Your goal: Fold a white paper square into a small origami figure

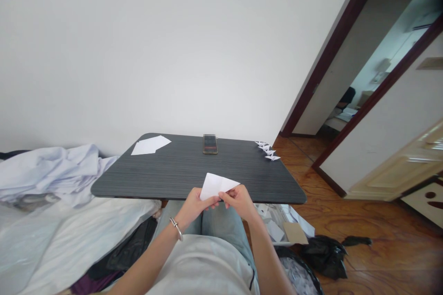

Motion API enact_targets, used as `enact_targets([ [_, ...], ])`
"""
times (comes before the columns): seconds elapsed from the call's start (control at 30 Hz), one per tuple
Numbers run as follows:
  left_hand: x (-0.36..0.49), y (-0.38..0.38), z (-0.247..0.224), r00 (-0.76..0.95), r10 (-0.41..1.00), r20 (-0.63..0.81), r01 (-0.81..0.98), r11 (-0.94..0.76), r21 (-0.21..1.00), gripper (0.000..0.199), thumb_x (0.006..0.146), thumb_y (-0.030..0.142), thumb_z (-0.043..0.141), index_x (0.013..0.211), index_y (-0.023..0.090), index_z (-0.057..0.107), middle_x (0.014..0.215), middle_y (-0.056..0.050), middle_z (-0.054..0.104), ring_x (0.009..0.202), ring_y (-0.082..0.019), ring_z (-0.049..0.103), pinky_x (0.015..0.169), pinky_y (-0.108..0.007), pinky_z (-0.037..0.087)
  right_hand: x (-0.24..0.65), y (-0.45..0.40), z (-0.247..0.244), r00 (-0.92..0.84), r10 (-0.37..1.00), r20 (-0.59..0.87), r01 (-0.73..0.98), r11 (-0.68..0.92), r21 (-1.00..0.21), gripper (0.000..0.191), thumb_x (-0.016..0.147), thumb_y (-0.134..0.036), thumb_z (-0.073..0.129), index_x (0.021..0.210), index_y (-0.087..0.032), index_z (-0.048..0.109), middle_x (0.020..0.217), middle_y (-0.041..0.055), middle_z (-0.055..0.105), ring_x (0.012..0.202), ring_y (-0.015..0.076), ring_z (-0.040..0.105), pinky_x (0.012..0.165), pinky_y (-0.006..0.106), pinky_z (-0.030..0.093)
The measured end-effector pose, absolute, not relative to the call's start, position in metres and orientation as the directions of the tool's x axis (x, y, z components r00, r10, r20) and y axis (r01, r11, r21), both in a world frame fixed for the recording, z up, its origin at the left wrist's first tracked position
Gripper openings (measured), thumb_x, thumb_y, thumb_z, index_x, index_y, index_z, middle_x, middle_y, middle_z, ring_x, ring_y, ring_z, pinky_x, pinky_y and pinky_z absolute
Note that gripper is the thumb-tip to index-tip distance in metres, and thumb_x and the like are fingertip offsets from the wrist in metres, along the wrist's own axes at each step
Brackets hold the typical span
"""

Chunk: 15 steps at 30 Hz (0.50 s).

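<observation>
Several crane-like folded-paper figures (pixel 272 158) lined up at right of the dark wood-grain tabletop (pixel 166 175): finished, I judge. Loose white sheets (pixel 144 147) flat at far left, apparently still to fold. Folded white paper (pixel 214 184), seemingly partway, held up at the near edge. My left hand (pixel 194 205) pinches its lower side, thumb against fingers; right hand (pixel 241 202) likewise, thumb tips close together.

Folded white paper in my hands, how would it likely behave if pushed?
The folded white paper is probably light, a thin sheet pinched by the left hand and right hand. It may be fairly stiff: its upper part doesn't droop. Its thin edges could crease if pushed hard.
</observation>
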State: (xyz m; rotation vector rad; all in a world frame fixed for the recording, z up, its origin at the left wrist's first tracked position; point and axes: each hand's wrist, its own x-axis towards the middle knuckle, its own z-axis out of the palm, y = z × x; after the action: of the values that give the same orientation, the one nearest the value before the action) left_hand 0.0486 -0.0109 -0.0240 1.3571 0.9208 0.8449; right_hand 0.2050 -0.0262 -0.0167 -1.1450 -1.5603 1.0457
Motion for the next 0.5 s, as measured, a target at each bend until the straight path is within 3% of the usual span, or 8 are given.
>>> enact_targets([
  [0.37,0.042,-0.011,-0.013,0.429,0.902,-0.048,-0.015,0.06,0.998,0.023,0.065,0.032,0.064,0.06,0.01,0.06,0.056,-0.002,0.063,0.049,-0.008,0.051,0.046,-0.017,0.032,0.231,-0.022,-0.013,-0.001,0.983,0.184,0.221,0.179,-0.959,0.028,0.07,-0.035,0.057,0.052,-0.015,0.052,0.039,-0.0028,0.048,0.034,0.0085,0.04,0.037,0.021,0.03],
  [0.5,0.04,-0.011,-0.01,0.413,0.91,-0.037,-0.021,0.05,0.999,0.022,0.066,0.031,0.064,0.061,0.01,0.061,0.056,-0.002,0.063,0.049,-0.008,0.05,0.047,-0.018,0.034,0.241,-0.023,-0.015,-0.026,0.984,0.177,0.203,0.178,-0.963,0.025,0.069,-0.034,0.059,0.056,-0.014,0.056,0.041,-0.0016,0.051,0.037,0.0096,0.043,0.04,0.021,0.032],
])
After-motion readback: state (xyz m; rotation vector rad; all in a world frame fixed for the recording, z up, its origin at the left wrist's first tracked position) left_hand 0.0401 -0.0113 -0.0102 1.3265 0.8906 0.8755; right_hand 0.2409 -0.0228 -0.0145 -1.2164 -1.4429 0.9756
